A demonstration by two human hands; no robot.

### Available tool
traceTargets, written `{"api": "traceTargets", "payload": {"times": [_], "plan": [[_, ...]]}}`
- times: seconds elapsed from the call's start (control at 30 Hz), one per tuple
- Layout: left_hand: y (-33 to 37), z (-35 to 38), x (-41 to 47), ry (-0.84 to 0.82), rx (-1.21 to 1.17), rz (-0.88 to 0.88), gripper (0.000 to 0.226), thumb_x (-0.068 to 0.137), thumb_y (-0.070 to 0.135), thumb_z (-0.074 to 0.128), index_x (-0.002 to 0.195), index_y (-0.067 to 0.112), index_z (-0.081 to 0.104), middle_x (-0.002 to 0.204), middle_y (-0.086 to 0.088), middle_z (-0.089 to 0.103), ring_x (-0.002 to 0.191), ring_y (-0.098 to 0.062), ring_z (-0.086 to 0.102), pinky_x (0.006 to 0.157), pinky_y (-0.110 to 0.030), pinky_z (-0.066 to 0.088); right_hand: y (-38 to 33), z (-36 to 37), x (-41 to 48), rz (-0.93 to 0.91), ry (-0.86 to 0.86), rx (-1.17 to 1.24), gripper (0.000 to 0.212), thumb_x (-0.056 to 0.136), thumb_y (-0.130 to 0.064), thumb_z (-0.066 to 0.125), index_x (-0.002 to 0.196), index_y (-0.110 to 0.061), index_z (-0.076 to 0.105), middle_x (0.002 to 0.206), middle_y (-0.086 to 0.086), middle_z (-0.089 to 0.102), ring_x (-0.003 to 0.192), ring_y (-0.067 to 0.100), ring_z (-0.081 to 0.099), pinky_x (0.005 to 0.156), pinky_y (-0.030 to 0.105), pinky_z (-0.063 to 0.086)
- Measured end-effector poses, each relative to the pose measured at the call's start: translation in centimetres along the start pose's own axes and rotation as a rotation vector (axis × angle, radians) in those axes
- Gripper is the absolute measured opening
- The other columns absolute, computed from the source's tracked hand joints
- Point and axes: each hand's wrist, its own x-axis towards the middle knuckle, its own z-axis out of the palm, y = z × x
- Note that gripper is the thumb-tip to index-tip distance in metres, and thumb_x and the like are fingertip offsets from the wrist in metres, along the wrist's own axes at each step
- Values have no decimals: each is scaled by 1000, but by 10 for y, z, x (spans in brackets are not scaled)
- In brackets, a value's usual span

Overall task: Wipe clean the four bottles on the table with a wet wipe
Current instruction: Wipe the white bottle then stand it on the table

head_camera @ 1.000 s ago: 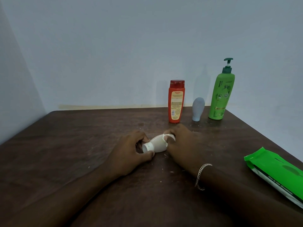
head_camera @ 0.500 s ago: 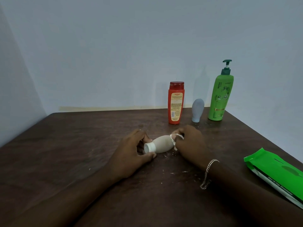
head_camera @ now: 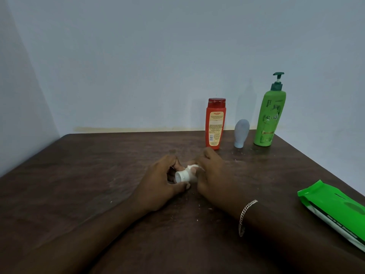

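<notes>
A small white bottle [head_camera: 184, 176] lies on its side on the counter [head_camera: 98, 175], its cap end gripped by the left hand [head_camera: 160, 186]. The right hand [head_camera: 213, 175] holds a white wet wipe [head_camera: 194, 166] round its body. Behind, upright and apart, stand an orange-red bottle [head_camera: 215, 125], a small grey-blue bottle [head_camera: 241, 133] resting on its cap, and a tall green pump bottle [head_camera: 269, 119].

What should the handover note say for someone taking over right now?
Left hand holds the white bottle at its cap end, bottle on its side. Right hand grips the wet wipe around its body. Red bottle, grey bottle, green pump bottle stand at back right; wipe pack lies far right. White bottle mid-wipe; whether the other three are wiped cannot be told.
</notes>
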Motion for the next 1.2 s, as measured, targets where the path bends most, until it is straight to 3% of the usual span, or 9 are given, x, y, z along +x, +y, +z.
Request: {"api": "traceTargets", "payload": {"times": [0.17,0.33,0.43,0.63,0.8,1.03,1.2], "plan": [[0,0,0,-10,16,9,36,69,29,87,86,35,56,98,9,66,85,-14,68,69,-44,59,25,-10,5,231,44,8,21,88,-17,62,108,-19,68,110,-2,52,89,7,46,61,8,27],[3,1,0,-9,34,12,40,70,21,88,87,36,54,100,10,63,85,-12,66,69,-37,60,32,-9,6,298,29,41,17,87,-16,60,101,-19,67,105,-3,53,89,8,51,57,9,25],[5,2,0,2,50,30,39,70,19,87,85,34,54,97,12,61,84,-10,64,67,-33,58,21,-8,4,210,48,-8,19,92,-22,59,110,-19,63,111,-5,48,89,4,45,57,8,24],[9,0,-2,8,111,59,35,71,15,85,83,26,54,90,12,58,78,-7,59,60,-16,47,-2,-2,0,-56,-25,31,18,91,-19,60,109,-16,60,111,-6,45,88,4,45,69,11,37],[7,-2,-2,5,158,57,35,72,19,85,85,28,54,97,15,58,85,-4,60,66,-22,53,22,-8,7,89,38,25,18,89,-17,60,106,-17,66,103,-4,48,91,8,48,62,10,27],[3,-3,0,-5,206,81,40,75,15,84,89,33,51,103,22,52,89,2,59,66,-13,50,46,-6,12,191,20,105,15,89,-18,59,96,-21,72,99,-3,58,91,11,55,73,24,40],[-1,-7,0,33,181,33,33,75,29,86,92,35,59,108,20,58,94,1,60,75,-20,55,47,-7,11,181,31,142,14,88,-17,60,95,-20,71,98,-4,60,88,9,55,69,19,40]]}}
